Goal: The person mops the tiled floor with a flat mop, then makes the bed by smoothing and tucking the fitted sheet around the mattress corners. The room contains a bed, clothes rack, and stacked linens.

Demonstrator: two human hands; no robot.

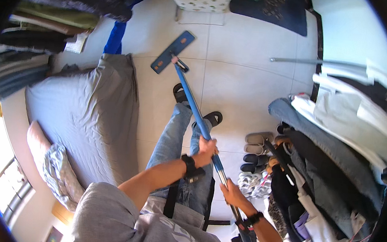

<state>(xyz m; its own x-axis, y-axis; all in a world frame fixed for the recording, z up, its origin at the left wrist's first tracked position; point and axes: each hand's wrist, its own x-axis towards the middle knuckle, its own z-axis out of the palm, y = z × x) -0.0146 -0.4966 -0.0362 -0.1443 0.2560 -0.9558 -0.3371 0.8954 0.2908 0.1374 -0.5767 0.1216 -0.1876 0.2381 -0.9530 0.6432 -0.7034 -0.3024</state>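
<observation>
A flat mop with a blue pole (193, 103) runs slantwise from beside my right forearm to the floor ahead. Its blue rectangular mop head (165, 60) lies on the pale tiles, beyond my feet and a little to the left. My left hand (207, 150) is wrapped round the pole about halfway along. Lower down, near the bare metal section, my right hand (234, 194) is closed on the same pole. Black devices are strapped to both wrists.
On the left is a bed with a grey sheet (84, 117), with clothes hanging beyond it. Hanging garments (335, 168) fill the right side, above several pairs of shoes (257, 149). A cloth-covered piece of furniture (198, 1) and a dark mat (274, 13) are at the far end.
</observation>
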